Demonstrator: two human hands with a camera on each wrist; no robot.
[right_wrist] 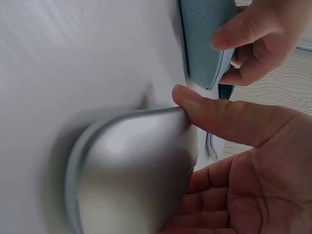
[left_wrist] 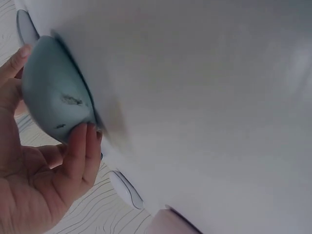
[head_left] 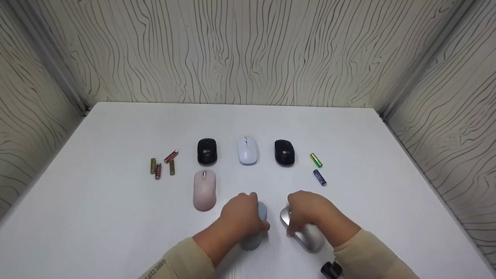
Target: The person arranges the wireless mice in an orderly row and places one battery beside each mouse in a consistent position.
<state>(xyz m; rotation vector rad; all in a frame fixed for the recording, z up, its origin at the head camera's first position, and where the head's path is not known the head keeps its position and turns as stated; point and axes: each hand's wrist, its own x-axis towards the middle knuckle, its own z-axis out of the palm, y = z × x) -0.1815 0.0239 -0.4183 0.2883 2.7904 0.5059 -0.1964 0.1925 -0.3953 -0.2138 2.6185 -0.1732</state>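
Observation:
A grey-blue computer mouse (head_left: 252, 241) sits near the front middle of the white table, and my left hand (head_left: 243, 217) grips it by its sides. In the left wrist view two dark scuffs mark the shell of this mouse (left_wrist: 58, 92). Just to the right, my right hand (head_left: 308, 211) holds a silver computer mouse (head_left: 311, 237) between thumb and fingers. The right wrist view shows the thumb at the edge of the silver mouse (right_wrist: 131, 170), with the other fingers on its far side, partly hidden.
A pink mouse (head_left: 204, 190) lies left of my left hand. Behind stand a black mouse (head_left: 207, 151), a white mouse (head_left: 247, 150) and another black mouse (head_left: 285, 152). Several batteries (head_left: 158, 171) lie left; a green battery (head_left: 316, 160) and blue battery (head_left: 319, 177) right. A black object (head_left: 330, 270) is by my right sleeve.

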